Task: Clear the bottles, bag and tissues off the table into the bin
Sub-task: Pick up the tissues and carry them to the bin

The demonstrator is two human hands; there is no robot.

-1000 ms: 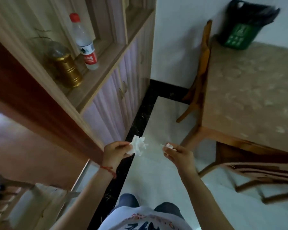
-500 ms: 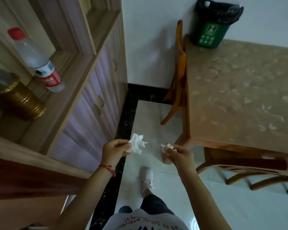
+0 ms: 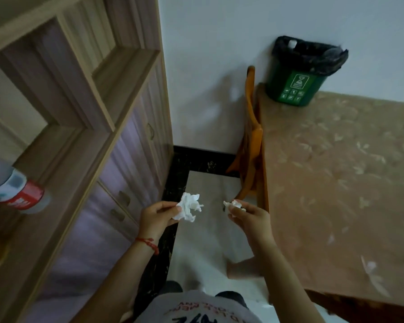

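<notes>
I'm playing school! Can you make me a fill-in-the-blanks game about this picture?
1. Each hand holds a crumpled white ____.
2. The bin is coloured ____.
3. The bin stands on the ____.
4. The left hand has a ____ string on its wrist; the right hand has none.

Answers: tissue, green, table, red

There are 2 crumpled tissues, a larger tissue (image 3: 189,207) and a smaller tissue (image 3: 235,204); 2 hands, a left hand (image 3: 158,215) and a right hand (image 3: 250,216); 1 green bin (image 3: 299,76); 1 desk (image 3: 336,183); 1 bottle (image 3: 19,194); 1 orange chair (image 3: 251,145).
</notes>
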